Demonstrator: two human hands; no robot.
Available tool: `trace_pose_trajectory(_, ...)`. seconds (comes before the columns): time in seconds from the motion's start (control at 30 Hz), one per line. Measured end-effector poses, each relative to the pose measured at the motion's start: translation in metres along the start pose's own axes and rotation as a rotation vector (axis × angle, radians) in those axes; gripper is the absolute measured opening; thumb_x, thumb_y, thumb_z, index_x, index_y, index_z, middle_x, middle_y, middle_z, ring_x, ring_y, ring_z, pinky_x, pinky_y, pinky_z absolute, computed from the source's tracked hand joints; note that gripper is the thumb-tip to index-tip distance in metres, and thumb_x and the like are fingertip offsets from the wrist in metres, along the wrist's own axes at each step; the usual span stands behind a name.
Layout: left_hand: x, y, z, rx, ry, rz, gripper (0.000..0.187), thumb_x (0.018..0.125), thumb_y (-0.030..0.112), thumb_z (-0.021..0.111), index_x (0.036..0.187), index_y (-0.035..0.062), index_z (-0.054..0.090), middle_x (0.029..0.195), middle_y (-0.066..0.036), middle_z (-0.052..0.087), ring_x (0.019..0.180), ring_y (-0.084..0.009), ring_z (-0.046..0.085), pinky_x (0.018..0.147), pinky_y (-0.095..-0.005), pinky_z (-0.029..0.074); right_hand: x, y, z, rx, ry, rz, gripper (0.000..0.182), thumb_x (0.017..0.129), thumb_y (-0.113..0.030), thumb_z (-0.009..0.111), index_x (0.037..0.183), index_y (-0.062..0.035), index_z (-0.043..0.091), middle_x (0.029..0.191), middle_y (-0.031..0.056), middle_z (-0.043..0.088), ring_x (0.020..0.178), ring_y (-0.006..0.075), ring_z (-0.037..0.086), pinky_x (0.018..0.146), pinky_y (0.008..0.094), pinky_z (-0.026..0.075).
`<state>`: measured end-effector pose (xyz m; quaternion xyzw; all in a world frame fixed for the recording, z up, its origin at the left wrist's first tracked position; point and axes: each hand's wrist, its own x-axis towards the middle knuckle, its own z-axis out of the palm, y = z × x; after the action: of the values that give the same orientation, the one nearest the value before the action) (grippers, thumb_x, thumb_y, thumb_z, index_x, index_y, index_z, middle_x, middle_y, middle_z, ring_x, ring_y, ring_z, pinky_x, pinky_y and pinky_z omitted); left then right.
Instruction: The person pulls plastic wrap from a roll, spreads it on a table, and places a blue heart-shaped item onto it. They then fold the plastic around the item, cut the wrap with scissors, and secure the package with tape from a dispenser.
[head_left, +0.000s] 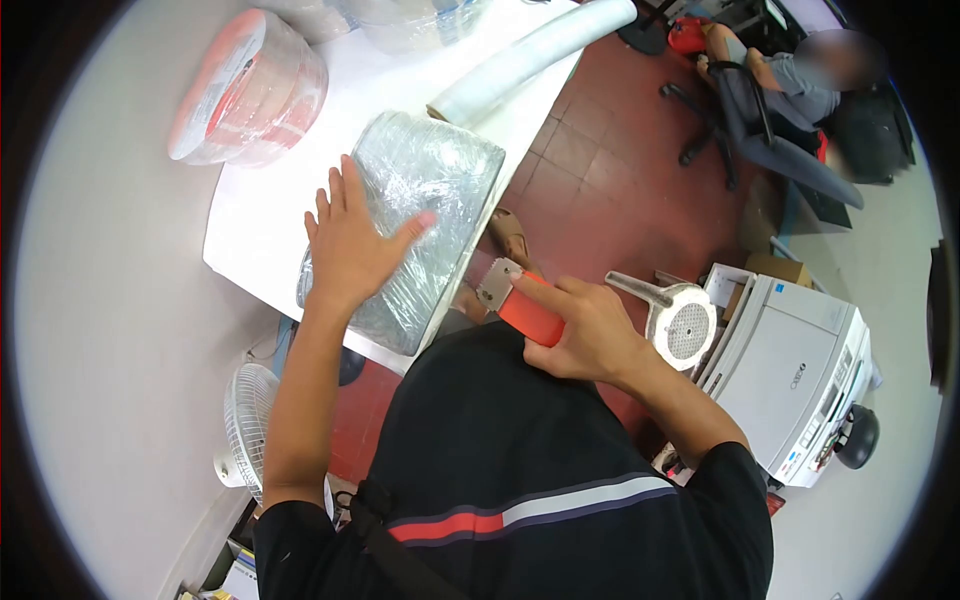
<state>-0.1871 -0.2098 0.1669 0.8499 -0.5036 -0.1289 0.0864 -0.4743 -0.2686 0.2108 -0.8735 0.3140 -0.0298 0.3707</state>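
Note:
On the white table (pixel 300 215) lies a grey package (pixel 430 165) wrapped in shiny clear plastic film. My left hand (pixel 350 245) rests on its left side, fingers spread and thumb stretched across the film. To the right, beyond the table edge and in front of my body, my right hand (pixel 590 325) is closed around a red-handled tool (pixel 532 312). A flat metal plate (pixel 497 283) with a toothed edge and holes sticks out of the tool toward the package. A long roll of plastic film (pixel 535 60) lies behind the package.
A film-wrapped red and white roll (pixel 250 90) stands at the table's back left. A white fan (pixel 250 425) is at lower left. To my right are a white stool (pixel 685 325) and a printer (pixel 780 370). A person (pixel 805 90) sits in an office chair (pixel 770 140) farther back.

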Motion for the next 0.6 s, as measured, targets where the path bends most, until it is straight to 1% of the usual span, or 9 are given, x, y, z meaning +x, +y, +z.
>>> trace_pose_trajectory(0.03, -0.003, 0.008, 0.000, 0.083, -0.055, -0.020, 0.132, 0.069, 0.079, 0.068, 0.155, -0.0047, 0.013, 0.158, -0.034, 0.017, 0.144, -0.0519, 0.021, 0.115, -0.0627, 0.017, 0.003, -0.001, 0.001, -0.014, -0.015, 0.011, 0.068, 0.065, -0.023, 0.074, 0.131, -0.0090, 0.063, 0.080, 0.0164, 0.061, 0.071, 0.0348, 0.062, 0.064, 0.0428, 0.050)
trace_pose_trajectory(0.07, -0.003, 0.010, 0.004, 0.076, -0.028, -0.023, 0.144, 0.057, 0.082, 0.074, 0.155, -0.0037, 0.012, 0.157, -0.035, 0.018, 0.145, -0.0498, 0.021, 0.116, -0.0621, 0.014, 0.005, -0.002, 0.001, -0.029, -0.029, 0.022, 0.067, 0.066, -0.023, 0.073, 0.131, -0.0089, 0.063, 0.082, 0.0175, 0.062, 0.073, 0.0362, 0.064, 0.065, 0.0440, 0.051)
trace_pose_trajectory(0.13, -0.003, 0.014, 0.000, 0.113, -0.030, -0.024, 0.144, 0.056, 0.079, 0.076, 0.156, -0.0028, 0.012, 0.157, -0.033, 0.020, 0.145, -0.0471, 0.023, 0.116, -0.0601, 0.017, 0.015, -0.009, -0.001, -0.059, -0.077, 0.049, 0.065, 0.068, -0.025, 0.071, 0.129, -0.0085, 0.063, 0.087, 0.0201, 0.064, 0.078, 0.0395, 0.066, 0.068, 0.0470, 0.052)
trace_pose_trajectory(0.23, -0.004, 0.016, -0.001, 0.105, -0.035, -0.031, 0.146, 0.053, 0.078, 0.078, 0.156, -0.0026, 0.011, 0.157, -0.032, 0.021, 0.145, -0.0454, 0.025, 0.115, -0.0588, 0.019, 0.038, -0.023, -0.019, -0.100, -0.287, 0.096, 0.054, 0.071, -0.026, 0.069, 0.119, -0.0010, 0.064, 0.093, 0.0278, 0.068, 0.085, 0.0430, 0.068, 0.078, 0.0497, 0.056)
trace_pose_trajectory(0.33, -0.004, 0.014, 0.002, 0.075, -0.005, -0.014, 0.147, 0.053, 0.078, 0.078, 0.155, -0.0037, 0.012, 0.156, -0.035, 0.021, 0.144, -0.0478, 0.026, 0.114, -0.0605, 0.018, 0.065, -0.030, -0.018, -0.194, -0.450, 0.112, 0.052, 0.072, -0.028, 0.071, 0.114, 0.0005, 0.063, 0.087, 0.0239, 0.067, 0.079, 0.0438, 0.066, 0.073, 0.0509, 0.053)
trace_pose_trajectory(0.43, -0.005, 0.012, 0.003, 0.061, 0.000, -0.016, 0.148, 0.052, 0.079, 0.078, 0.155, -0.0043, 0.012, 0.155, -0.037, 0.021, 0.143, -0.0494, 0.025, 0.114, -0.0622, 0.017, 0.089, -0.033, -0.008, -0.314, -0.477, -0.007, 0.040, 0.072, -0.027, 0.072, 0.100, 0.0005, 0.068, 0.086, 0.0222, 0.070, 0.082, 0.0406, 0.069, 0.074, 0.0484, 0.056)
trace_pose_trajectory(0.5, -0.008, 0.012, 0.002, 0.057, -0.007, -0.025, 0.148, 0.052, 0.079, 0.078, 0.155, -0.0043, 0.012, 0.155, -0.037, 0.020, 0.144, -0.0494, 0.023, 0.115, -0.0626, 0.015, 0.086, -0.006, 0.008, -0.466, -0.646, 0.118, 0.030, 0.069, -0.026, 0.074, 0.089, -0.0029, 0.072, 0.092, 0.0197, 0.072, 0.088, 0.0346, 0.071, 0.077, 0.0448, 0.058)
trace_pose_trajectory(0.57, -0.003, 0.010, 0.000, 0.038, -0.005, -0.031, 0.148, 0.052, 0.080, 0.077, 0.155, -0.0042, 0.012, 0.155, -0.036, 0.019, 0.146, -0.0490, 0.020, 0.116, -0.0625, 0.014, 0.074, 0.082, 0.027, -0.714, -1.144, 0.241, 0.039, 0.073, -0.025, 0.075, 0.108, -0.0090, 0.073, 0.108, 0.0191, 0.072, 0.106, 0.0313, 0.069, 0.086, 0.0415, 0.056)
trace_pose_trajectory(0.6, -0.004, 0.011, -0.002, 0.007, 0.002, -0.020, 0.141, 0.058, 0.070, 0.081, 0.155, -0.0045, 0.010, 0.156, -0.037, 0.014, 0.146, -0.0529, 0.014, 0.115, -0.0668, 0.010, 0.059, 0.126, 0.032, -0.830, -1.062, 0.369, 0.041, 0.068, -0.024, 0.076, 0.107, -0.0092, 0.074, 0.109, 0.0181, 0.072, 0.108, 0.0307, 0.069, 0.085, 0.0409, 0.057)
